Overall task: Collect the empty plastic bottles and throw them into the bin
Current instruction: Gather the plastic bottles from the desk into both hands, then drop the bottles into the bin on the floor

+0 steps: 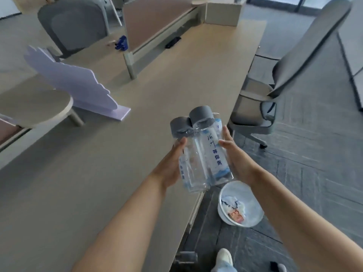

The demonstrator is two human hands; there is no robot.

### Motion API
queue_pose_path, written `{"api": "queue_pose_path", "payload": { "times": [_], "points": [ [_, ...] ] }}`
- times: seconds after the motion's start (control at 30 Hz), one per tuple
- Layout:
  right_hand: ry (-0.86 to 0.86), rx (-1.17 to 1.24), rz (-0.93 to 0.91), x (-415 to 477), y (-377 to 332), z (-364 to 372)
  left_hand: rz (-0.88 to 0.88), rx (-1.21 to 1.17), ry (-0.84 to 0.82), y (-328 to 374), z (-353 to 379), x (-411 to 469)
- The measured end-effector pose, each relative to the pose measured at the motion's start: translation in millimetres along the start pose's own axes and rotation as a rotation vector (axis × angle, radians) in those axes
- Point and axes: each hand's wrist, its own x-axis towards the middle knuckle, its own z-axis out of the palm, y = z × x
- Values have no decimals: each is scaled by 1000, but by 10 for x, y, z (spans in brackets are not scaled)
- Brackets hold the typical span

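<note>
Two bare hands press a cluster of clear plastic bottles [204,154] with grey caps between them, above the right edge of a long wooden desk [117,154]. The left hand [172,165] grips the cluster's left side; the right hand [233,154] grips its right side. Below them, on the carpet just beside the desk edge, stands a white-lined bin [253,218] holding rubbish. A grey office chair [294,75] sits beyond.

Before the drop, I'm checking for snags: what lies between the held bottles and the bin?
Nothing: in the head view the bottles hang just above the bin, only floor between.
</note>
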Motion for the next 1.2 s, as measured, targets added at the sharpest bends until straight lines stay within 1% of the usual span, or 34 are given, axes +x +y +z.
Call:
{"api": "queue_pose_path", "payload": {
  "times": [0.13, 0.23, 0.37, 0.47, 0.6, 0.67, 0.7, 0.73, 0.77, 0.87, 0.93, 1.03, 1.2],
  "points": [
    [164, 51, -10, -411, 178, -607, -105, 44, -155, -276, 588, 409],
    [271, 100, 44, -685, 420, -1063, -279, 42, -236, -589, 962, 710],
    [374, 201, 116, -884, 841, -1588, -467, 37, -232, -1094, 1299, 1100],
    [370, 248, 167, -899, 1260, -1928, -519, 47, -169, -1500, 1424, 1368],
    [373, 248, 281, -816, 1926, -2278, -657, 55, -73, -2236, 1392, 1741],
    [419, 238, 364, -726, 2292, -2485, -698, 31, -50, -2626, 1347, 1923],
    [445, 267, 369, -683, 2448, -2557, -720, 39, -28, -2782, 1313, 2003],
    [435, 316, 386, -635, 2602, -2629, -739, 45, -3, -2917, 1283, 2075],
    [428, 376, 424, -577, 2762, -2704, -760, 53, 18, -3088, 1249, 2161],
    [459, 448, 536, -430, 3322, -2938, -780, 109, 44, -3526, 1181, 2419],
    [466, 467, 603, -306, 3606, -3049, -799, 160, 55, -3697, 1135, 2582],
    [535, 477, 702, -144, 4011, -3192, -836, 209, 78, -3975, 1060, 2741],
    [578, 410, 743, 40, 4289, -3307, -897, 209, 114, -4304, 907, 2925]
  ]
}}
